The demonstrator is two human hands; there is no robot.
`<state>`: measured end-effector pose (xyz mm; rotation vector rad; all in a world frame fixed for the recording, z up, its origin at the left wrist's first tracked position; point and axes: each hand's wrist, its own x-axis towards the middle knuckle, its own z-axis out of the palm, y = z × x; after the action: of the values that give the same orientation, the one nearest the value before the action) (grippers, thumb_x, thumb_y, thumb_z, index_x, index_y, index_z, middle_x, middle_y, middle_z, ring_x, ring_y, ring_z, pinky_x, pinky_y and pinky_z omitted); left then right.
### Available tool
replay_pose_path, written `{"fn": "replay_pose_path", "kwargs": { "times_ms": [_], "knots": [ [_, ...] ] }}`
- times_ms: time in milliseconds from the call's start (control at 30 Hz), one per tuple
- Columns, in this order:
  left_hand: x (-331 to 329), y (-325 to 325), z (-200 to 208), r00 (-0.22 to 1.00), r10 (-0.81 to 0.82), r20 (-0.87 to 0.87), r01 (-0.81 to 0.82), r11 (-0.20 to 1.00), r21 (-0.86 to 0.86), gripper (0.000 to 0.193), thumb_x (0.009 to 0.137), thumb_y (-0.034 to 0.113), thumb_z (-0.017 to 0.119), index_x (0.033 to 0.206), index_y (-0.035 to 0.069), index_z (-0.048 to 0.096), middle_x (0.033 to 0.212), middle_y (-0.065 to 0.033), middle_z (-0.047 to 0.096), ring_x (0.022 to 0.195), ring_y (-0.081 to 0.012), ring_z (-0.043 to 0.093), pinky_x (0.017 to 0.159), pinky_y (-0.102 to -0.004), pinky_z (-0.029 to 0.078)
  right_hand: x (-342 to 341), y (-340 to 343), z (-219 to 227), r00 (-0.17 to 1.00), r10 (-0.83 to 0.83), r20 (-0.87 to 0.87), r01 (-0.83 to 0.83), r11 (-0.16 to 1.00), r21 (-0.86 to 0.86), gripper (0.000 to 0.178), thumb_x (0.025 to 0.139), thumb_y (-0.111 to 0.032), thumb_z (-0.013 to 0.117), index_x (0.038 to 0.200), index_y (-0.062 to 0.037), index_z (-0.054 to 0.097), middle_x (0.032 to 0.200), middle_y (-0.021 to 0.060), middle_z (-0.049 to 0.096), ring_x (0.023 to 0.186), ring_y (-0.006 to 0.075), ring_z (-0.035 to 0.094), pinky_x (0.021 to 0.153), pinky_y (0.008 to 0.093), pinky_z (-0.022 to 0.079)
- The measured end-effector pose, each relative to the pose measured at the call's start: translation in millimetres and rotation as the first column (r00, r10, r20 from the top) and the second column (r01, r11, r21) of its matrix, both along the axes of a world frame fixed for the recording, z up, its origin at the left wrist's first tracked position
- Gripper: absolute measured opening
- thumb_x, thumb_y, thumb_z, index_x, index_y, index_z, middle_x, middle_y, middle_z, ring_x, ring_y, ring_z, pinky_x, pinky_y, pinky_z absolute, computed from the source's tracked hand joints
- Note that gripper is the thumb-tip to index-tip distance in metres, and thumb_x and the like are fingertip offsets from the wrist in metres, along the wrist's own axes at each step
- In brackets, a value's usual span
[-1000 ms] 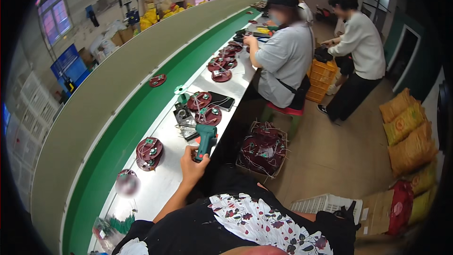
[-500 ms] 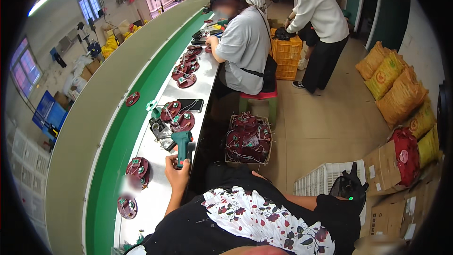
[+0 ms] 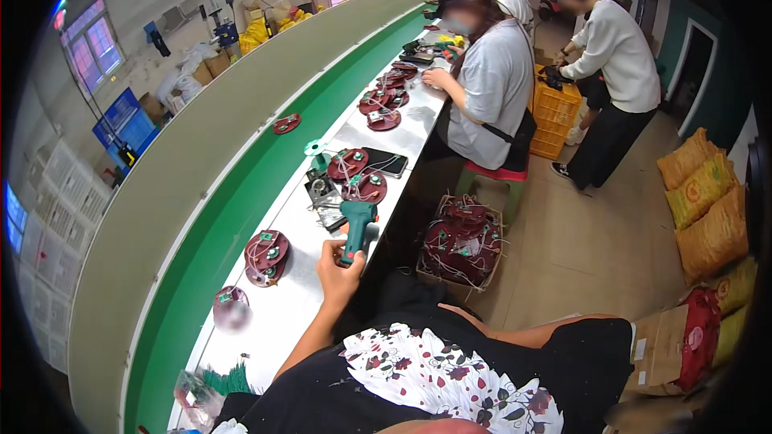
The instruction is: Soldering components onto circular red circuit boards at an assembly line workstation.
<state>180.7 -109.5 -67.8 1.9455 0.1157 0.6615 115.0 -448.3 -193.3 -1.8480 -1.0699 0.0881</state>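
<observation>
My left hand point(image 3: 341, 276) is closed round the handle of a green pistol-grip power tool point(image 3: 356, 229), held just above the metal worktop. Its thin tip points left, toward a small black stand-like device point(image 3: 324, 191). Just beyond it lie dark red discs point(image 3: 364, 187) carrying small green circuit boards and white wires. On the near side of the bench sits another group of discs point(image 3: 266, 257), with one more disc point(image 3: 231, 305) closer to me, partly blurred. My right hand point(image 3: 460, 316) lies flat on my lap, fingers stretched out and holding nothing.
A green belt point(image 3: 241, 201) runs along the bench, bearing one disc point(image 3: 286, 124). A black phone-like slab point(image 3: 386, 162) and green spool point(image 3: 317, 153) lie ahead. On the floor a carton point(image 3: 462, 243) holds wired discs. A co-worker point(image 3: 490, 72) sits farther along; sacks point(image 3: 708, 201) stand right.
My view has swung left, so the bench and people sit farther right in the picture. My left hand still grips the power tool; more of my right hand shows on my lap.
</observation>
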Motion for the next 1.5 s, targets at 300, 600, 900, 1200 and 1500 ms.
{"fn": "replay_pose_path", "kwargs": {
  "times_ms": [300,600,900,1200,1500],
  "knots": [
    [5,-3,3,1.000,0.006,-0.017,-0.007,0.999,-0.053,0.034,0.080,0.012,0.079,0.104,-0.001,0.060,0.074,-0.0040,0.059,0.057,-0.0086,0.055,0.053,-0.0247,0.046,-11,14,30,0.987,-0.148,0.059,0.146,0.989,0.035,0.058,0.097,-0.018,0.061,0.147,0.0073,0.045,0.148,0.0237,0.051,0.135,0.0370,0.054,0.114,0.0415,0.043],
    [-4,0,0,0.999,0.034,0.003,-0.034,0.998,-0.057,0.032,0.083,0.006,0.077,0.109,-0.001,0.060,0.080,-0.0019,0.058,0.064,-0.0057,0.052,0.055,-0.0222,0.043,-24,18,70,0.942,-0.292,0.166,0.291,0.956,0.027,0.041,0.097,-0.009,0.060,0.133,0.0090,0.058,0.130,0.0214,0.065,0.122,0.0351,0.064,0.106,0.0391,0.050],
    [8,-2,-6,1.000,-0.007,0.003,0.006,0.998,0.057,0.034,0.084,0.008,0.077,0.112,0.001,0.061,0.086,-0.0020,0.056,0.068,-0.0083,0.053,0.058,-0.0238,0.044,81,-13,84,0.925,0.235,0.298,-0.092,0.901,-0.424,0.051,0.077,-0.053,0.071,0.092,-0.0036,0.067,0.093,0.0167,0.066,0.091,0.0386,0.066,0.079,0.0485,0.054],
    [11,14,-20,0.999,0.040,0.020,-0.042,0.993,0.114,0.029,0.092,0.010,0.075,0.115,-0.001,0.061,0.093,-0.0029,0.054,0.078,-0.0110,0.051,0.065,-0.0246,0.044,96,90,12,0.891,-0.409,-0.195,0.219,0.766,-0.605,0.073,0.094,-0.064,0.055,0.126,0.0009,0.060,0.119,0.0262,0.066,0.113,0.0441,0.063,0.098,0.0494,0.050],
    [0,7,-11,0.996,0.090,-0.010,-0.087,0.983,0.161,0.031,0.093,0.010,0.074,0.118,-0.002,0.060,0.100,-0.0054,0.057,0.083,-0.0122,0.052,0.072,-0.0260,0.046,114,101,10,0.834,-0.288,-0.471,-0.101,0.759,-0.643,0.100,0.096,-0.073,0.044,0.157,0.0054,0.028,0.150,0.0314,0.046,0.136,0.0443,0.050,0.113,0.0483,0.041]
  ]
}}
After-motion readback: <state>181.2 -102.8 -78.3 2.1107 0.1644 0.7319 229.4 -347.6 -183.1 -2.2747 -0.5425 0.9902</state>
